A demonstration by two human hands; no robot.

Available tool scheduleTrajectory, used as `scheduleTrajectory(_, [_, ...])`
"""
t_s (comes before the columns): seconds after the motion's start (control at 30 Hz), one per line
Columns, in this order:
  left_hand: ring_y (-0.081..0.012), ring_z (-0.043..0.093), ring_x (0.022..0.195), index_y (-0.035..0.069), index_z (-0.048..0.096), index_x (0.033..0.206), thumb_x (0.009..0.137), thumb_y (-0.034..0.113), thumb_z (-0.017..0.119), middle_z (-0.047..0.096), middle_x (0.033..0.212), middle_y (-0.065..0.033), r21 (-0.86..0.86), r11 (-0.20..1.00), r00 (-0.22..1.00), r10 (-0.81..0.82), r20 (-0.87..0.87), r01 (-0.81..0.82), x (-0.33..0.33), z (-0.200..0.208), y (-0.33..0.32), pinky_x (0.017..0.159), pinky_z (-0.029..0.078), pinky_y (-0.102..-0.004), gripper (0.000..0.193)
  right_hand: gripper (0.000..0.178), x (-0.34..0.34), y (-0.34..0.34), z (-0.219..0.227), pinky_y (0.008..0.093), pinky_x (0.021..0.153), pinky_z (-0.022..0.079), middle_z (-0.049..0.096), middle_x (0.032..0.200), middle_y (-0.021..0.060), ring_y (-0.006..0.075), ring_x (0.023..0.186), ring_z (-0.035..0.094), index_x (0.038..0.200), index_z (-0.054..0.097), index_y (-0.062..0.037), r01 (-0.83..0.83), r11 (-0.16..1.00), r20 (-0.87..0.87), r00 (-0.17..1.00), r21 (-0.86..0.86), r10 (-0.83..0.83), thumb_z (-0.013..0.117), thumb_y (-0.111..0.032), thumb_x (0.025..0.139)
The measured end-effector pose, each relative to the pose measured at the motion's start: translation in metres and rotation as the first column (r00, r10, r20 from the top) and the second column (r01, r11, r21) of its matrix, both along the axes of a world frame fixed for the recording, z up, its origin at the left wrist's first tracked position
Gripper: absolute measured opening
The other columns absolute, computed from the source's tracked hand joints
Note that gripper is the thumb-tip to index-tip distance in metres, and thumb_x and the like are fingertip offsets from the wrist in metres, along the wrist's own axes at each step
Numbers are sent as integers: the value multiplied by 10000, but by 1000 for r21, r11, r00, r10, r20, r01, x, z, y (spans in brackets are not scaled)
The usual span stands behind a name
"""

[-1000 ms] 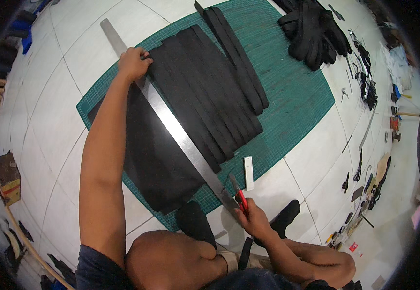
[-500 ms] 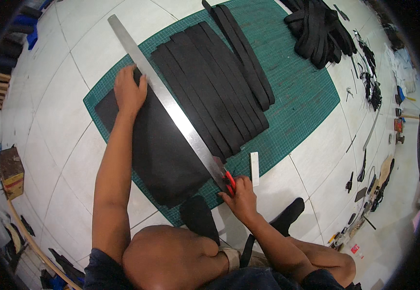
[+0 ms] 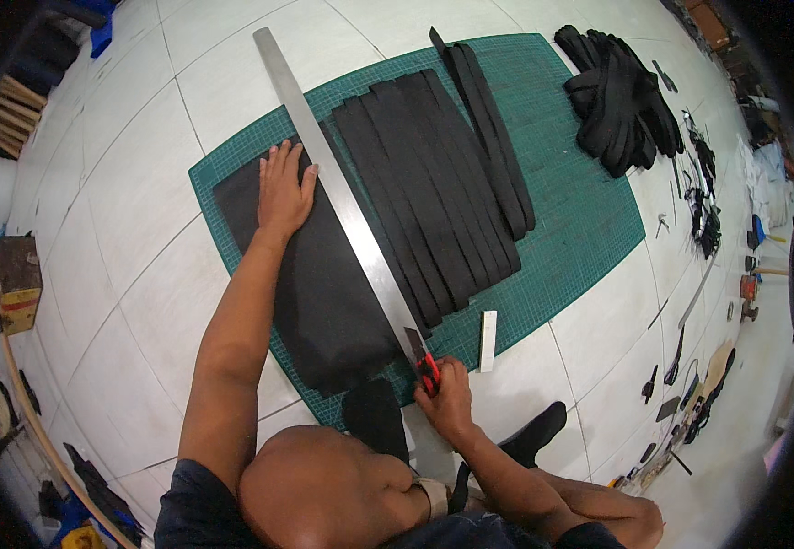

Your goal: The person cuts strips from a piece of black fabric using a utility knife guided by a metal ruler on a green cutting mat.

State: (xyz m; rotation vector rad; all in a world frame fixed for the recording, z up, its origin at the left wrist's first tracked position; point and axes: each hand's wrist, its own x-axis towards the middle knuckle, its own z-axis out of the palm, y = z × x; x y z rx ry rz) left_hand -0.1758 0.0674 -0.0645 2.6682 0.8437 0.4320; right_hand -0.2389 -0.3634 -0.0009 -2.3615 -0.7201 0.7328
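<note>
My left hand (image 3: 285,194) lies flat with fingers stretched on a black fabric sheet (image 3: 333,297), its fingertips and thumb close to the left edge of a long steel ruler (image 3: 349,210). My right hand (image 3: 450,400) is closed round a red-and-black utility knife (image 3: 428,373). The knife's dark blade end rests over the ruler's near end, where I cannot tell whether it touches the fabric. Along the ruler's right side lie several cut black fabric strips (image 3: 429,178), side by side. All of this is on a green cutting mat (image 3: 573,229).
A white bar (image 3: 488,340) sits at the mat's near edge. Folded black straps (image 3: 498,137) lie farther back, and a black strap bundle (image 3: 618,105) overlaps the mat's far right corner. Loose tools and cords (image 3: 706,229) line the floor at right; a wooden box (image 3: 18,284) stands at left.
My left hand has gone from curled at the ruler's edge to flat on the sheet. My right hand still grips the knife, which is now over the ruler's end. The whole view has shifted.
</note>
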Motion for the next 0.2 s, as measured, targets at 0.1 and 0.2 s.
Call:
scheduleTrajectory(0.1, [-374,279,1473,47,468,1440,1016,361,484,386,1545,-196,-34,999,999,-1,46,2,-2,-1,0,1231,153,-485,529,490,-7,-2,-2,499,934,452,526,1184,250,454,1103,520,1125,501,28,22,999,39,999,24,-23,777,-98,741])
scheduleTrajectory(0.2, [-380,278,1473,57,461,1446,1013,359,483,385,1545,-201,-30,1000,1000,3,18,-2,-1,0,0,1229,152,-493,528,511,-8,-7,-7,502,960,448,526,1225,253,447,1142,520,1147,502,34,51,999,-5,999,-16,-51,782,-129,752])
